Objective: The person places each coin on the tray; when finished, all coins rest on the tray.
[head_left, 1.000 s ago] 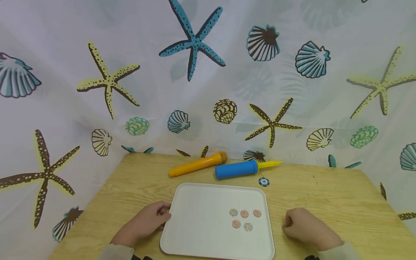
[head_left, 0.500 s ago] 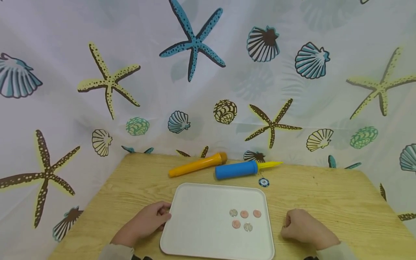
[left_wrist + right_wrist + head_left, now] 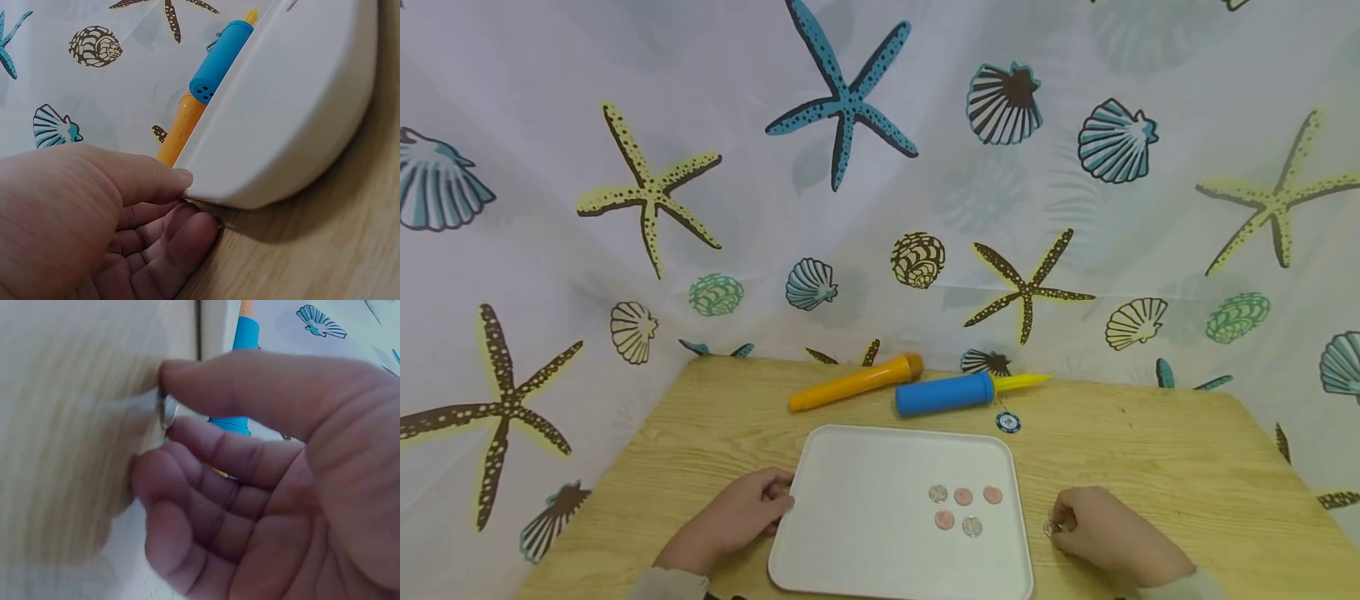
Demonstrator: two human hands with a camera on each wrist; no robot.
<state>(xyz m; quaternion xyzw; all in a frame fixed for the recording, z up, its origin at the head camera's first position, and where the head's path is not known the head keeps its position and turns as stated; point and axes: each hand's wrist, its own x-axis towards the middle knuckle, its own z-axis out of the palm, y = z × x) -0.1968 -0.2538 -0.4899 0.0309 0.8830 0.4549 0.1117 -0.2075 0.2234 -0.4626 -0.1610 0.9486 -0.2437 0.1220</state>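
Observation:
A white tray (image 3: 865, 517) lies on the wooden table, bearing three copper-coloured coins (image 3: 963, 497) and two silver ones (image 3: 972, 526) in its right half. My left hand (image 3: 741, 510) holds the tray's left edge. In the left wrist view, the thumb (image 3: 172, 182) presses on the rim while the other fingers curl at its underside. To the right of the tray, my right hand (image 3: 1101, 529) pinches a silver coin (image 3: 1049, 527) close over the table. The right wrist view has this coin (image 3: 167, 409) on edge between thumb and index fingertip, the other fingers curled below.
Behind the tray lie an orange, microphone-shaped tube (image 3: 857, 383) and a blue hand pump (image 3: 946, 394) with a yellow nozzle. A blue-and-white poker chip (image 3: 1008, 422) lies below the pump. A curtain (image 3: 880, 208) printed with seashells hangs round the table's back and sides.
The coin at my right fingertips turned out of sight half a second ago and now shows again, pale instead of dark. My left hand, the tray and its coins stay put.

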